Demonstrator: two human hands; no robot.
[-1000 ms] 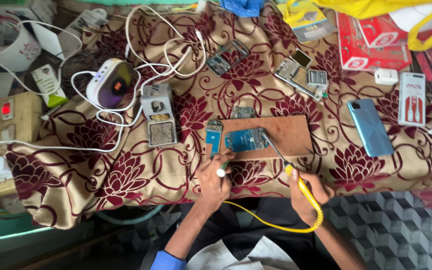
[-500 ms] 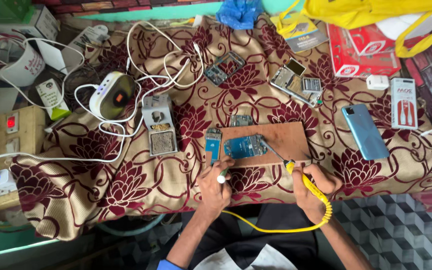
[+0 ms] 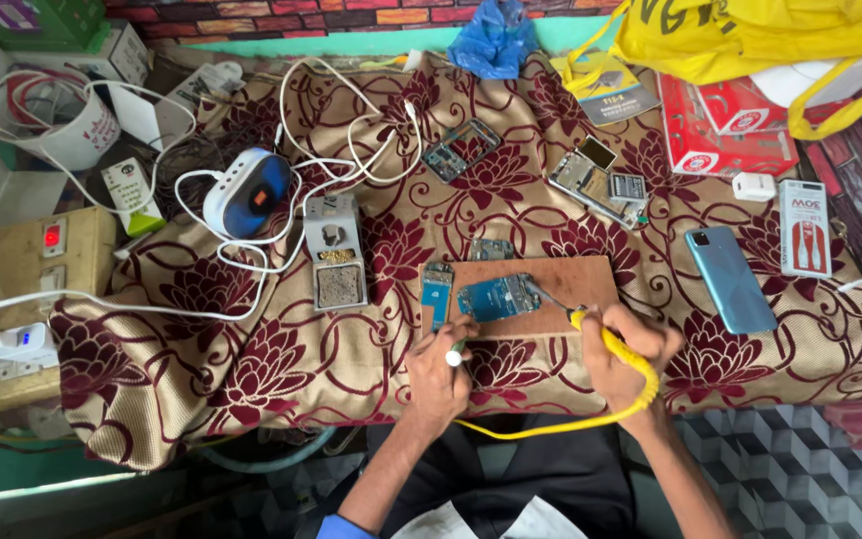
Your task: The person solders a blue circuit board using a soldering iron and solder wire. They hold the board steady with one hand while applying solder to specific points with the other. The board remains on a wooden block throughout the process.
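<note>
Head view: right hand clenches a yellow soldering iron over the blue circuit board; left hand pinches a small white-tipped tool.

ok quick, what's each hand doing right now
Left hand: closed on a small white-tipped tool, beside the blue circuit board.
Right hand: closed on the yellow soldering iron, tip at the board.

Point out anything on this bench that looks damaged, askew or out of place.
Nothing looks spilled. Several phones lie opened, with a bare blue circuit board on the wooden board, where the right hand holds a yellow soldering iron. White cables tangle loosely across the floral cloth.
</note>
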